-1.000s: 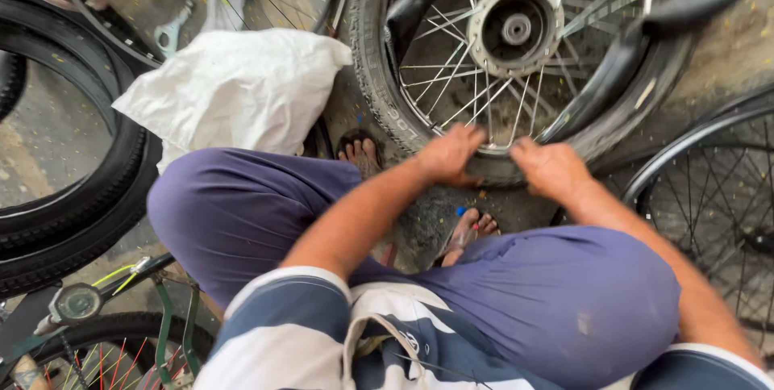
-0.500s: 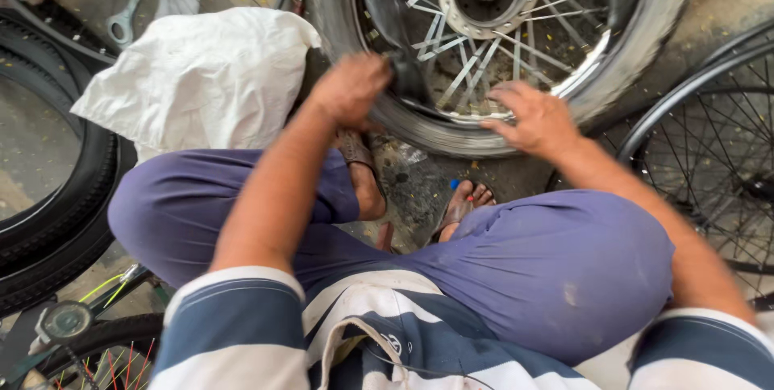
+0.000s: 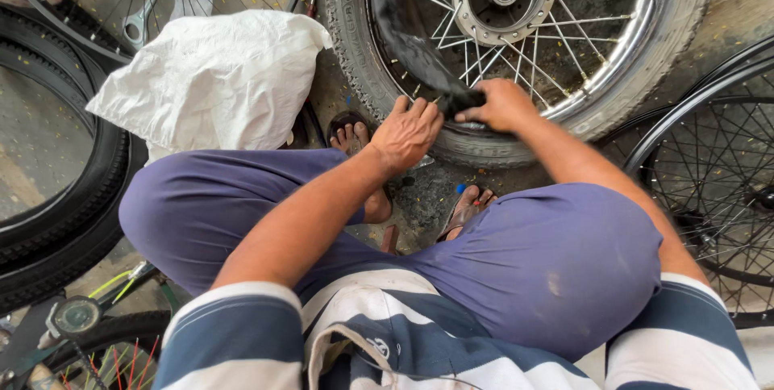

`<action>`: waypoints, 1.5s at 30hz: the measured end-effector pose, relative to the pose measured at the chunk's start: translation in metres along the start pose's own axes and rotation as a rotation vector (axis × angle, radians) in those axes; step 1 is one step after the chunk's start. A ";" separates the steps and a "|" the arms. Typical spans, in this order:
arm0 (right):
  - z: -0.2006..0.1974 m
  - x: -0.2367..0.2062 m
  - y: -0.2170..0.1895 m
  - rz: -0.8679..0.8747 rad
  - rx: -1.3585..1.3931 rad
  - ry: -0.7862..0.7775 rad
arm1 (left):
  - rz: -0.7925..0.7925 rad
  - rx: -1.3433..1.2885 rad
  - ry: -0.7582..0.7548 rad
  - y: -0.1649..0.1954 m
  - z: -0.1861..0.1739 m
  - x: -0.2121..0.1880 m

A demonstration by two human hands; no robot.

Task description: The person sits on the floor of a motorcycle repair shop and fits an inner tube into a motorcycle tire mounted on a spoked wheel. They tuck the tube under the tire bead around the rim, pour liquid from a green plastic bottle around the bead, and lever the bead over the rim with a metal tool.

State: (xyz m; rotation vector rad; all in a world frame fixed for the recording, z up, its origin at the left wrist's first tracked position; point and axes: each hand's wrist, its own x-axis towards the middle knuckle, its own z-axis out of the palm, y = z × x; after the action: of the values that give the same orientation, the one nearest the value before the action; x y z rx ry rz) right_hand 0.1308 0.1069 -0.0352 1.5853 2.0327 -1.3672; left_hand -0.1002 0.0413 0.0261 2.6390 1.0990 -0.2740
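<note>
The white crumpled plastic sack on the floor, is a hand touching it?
No, both the left hand and right hand grip the black rubber inner tube at the spoked wheel, away from the white crumpled plastic sack.

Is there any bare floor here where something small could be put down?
Bare patches: concrete inside the black tyre at left, and top right beyond the spoked wheel. Crowded: between the feet, where both hands, left hand and right hand, grip the black inner tube, and around the white sack.
</note>
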 end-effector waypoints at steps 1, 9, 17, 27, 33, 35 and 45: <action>0.001 0.000 0.000 0.033 -0.039 0.018 | 0.000 -0.012 0.019 0.001 -0.005 0.001; 0.015 -0.007 0.015 -0.192 0.204 -0.294 | 0.223 0.150 0.115 -0.011 -0.050 0.013; 0.008 -0.025 0.009 -0.091 -0.111 -0.103 | 0.151 -0.135 -0.438 -0.019 -0.049 0.048; -0.002 -0.119 0.044 0.023 0.080 0.966 | 0.138 -0.056 -0.620 -0.015 -0.013 0.050; 0.048 -0.138 0.055 0.688 0.553 0.917 | 0.056 -0.041 -0.298 -0.006 -0.003 0.017; 0.057 -0.132 0.057 0.763 0.566 0.798 | 0.058 -0.114 -0.366 -0.005 -0.001 0.017; -0.047 -0.088 0.075 0.312 -0.038 1.140 | -0.134 -0.751 -0.240 0.062 -0.031 0.074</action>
State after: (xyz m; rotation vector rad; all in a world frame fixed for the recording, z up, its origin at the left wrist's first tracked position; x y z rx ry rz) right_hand 0.2456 0.0848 0.0089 2.8906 2.0411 -0.2451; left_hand -0.0024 0.0583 0.0462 1.8269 1.0366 -0.1540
